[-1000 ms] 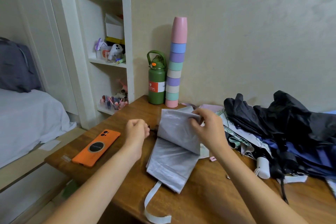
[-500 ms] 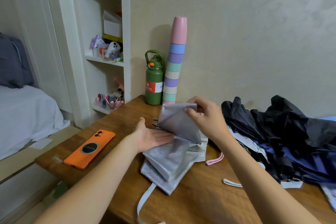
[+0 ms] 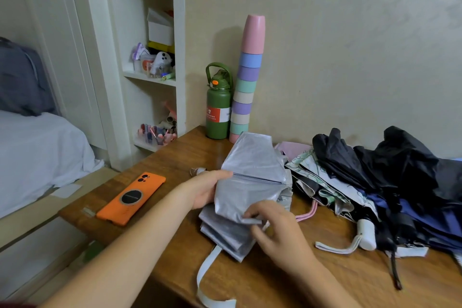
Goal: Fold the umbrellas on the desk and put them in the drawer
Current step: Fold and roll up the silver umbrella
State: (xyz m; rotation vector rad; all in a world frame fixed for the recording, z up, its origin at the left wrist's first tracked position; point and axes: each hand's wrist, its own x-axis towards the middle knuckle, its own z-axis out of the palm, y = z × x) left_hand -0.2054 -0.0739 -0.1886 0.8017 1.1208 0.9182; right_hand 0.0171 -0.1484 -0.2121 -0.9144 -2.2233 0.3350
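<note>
A silver-grey folding umbrella (image 3: 250, 190) lay on the wooden tabletop (image 3: 275, 280) near its front edge, its canopy panels pleated into a loose stack. Its long axis ran from the front edge toward the back wall, tilted slightly to the right. The left hand (image 3: 207, 190) gripped the stack from its left side, thumb on top beside the dark rib line and fingers curled underneath. The right hand (image 3: 277, 230) sat at the near right corner of the stack, its fingers (image 3: 250, 214) pinching the edge of the top panel. The loose fabric therefore lay just ahead and to the left of the right hand, which seemed better placed to smooth the next pleat. The umbrella's pale strap (image 3: 207, 275) trailed over the front edge. A heap of dark and patterned unfolded umbrellas (image 3: 390, 182) waited toward the right edge. No drawer was visible.
</note>
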